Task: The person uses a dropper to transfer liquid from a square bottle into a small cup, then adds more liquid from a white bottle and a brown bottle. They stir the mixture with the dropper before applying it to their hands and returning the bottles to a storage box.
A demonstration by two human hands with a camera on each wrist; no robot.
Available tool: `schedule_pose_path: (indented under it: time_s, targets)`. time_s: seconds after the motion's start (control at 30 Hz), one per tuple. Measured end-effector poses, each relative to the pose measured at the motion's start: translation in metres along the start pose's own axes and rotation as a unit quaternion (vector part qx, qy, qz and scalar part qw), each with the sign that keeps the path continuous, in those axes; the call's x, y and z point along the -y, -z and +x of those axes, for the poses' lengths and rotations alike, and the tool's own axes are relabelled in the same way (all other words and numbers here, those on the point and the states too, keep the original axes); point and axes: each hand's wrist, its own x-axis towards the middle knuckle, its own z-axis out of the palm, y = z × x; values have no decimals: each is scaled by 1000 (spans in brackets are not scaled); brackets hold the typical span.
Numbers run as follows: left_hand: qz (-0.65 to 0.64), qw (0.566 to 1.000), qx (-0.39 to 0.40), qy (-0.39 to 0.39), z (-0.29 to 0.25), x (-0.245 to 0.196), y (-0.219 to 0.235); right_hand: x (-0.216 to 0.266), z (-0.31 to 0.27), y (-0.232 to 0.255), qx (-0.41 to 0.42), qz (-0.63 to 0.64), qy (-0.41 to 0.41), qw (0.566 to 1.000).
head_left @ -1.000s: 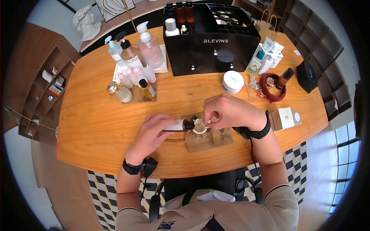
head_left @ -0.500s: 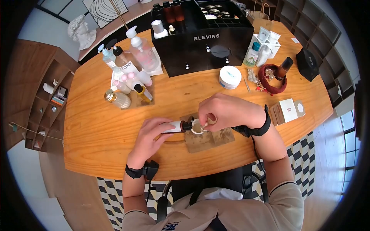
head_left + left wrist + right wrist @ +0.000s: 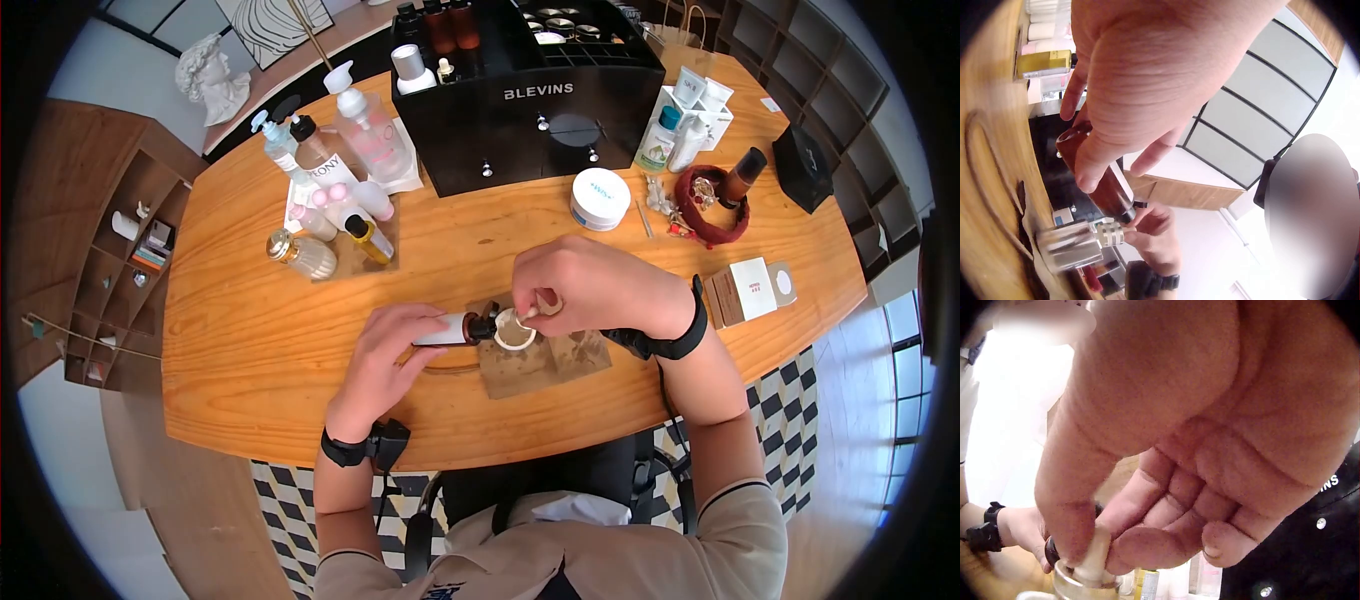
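From the head view, the left hand (image 3: 385, 352) grips a brown, white-labelled bottle (image 3: 452, 329) lying sideways over a small round glass jar (image 3: 515, 331) on the wooden table (image 3: 250, 330). The left wrist view shows fingers (image 3: 1094, 159) curled around the bottle. In the right wrist view, the right hand (image 3: 1166, 444) pinches a pale stick (image 3: 1092, 556) in the jar.

Bare forearms. Black strap on each wrist, left wrist strap (image 3: 345, 447) carrying small black camera block, cable trailing; right wrist strap (image 3: 680, 335) likewise. Beige short-sleeved shirt (image 3: 620, 550), dark sleeve trim.
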Motion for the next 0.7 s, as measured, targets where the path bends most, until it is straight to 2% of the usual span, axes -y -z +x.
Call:
schedule_pose_path:
  time_s: [0.07, 0.2, 0.3, 0.37, 0.47, 0.57, 0.7]
  targets:
    - [13, 1000, 18, -11, 0, 1, 0, 0, -2, 3, 40, 12, -3, 999]
    - [3, 1000, 6, -3, 0, 1, -1, -1, 1, -2, 34, 32, 15, 999]
    - [14, 1000, 14, -15, 0, 1, 1, -1, 1, -1, 20, -12, 1, 1000]
    - [22, 999, 21, -24, 1, -1, 1, 0, 0, -1, 60, 29, -17, 998]
    - [-2, 1000, -4, 1, 2, -2, 0, 1, 2, -1, 27, 42, 14, 999]
    - [16, 1000, 15, -9, 0, 0, 1, 0, 0, 0, 39, 8, -12, 999]
    - [3, 1000, -1, -2, 2, -2, -1, 2, 1, -1, 49, 43, 9, 998]
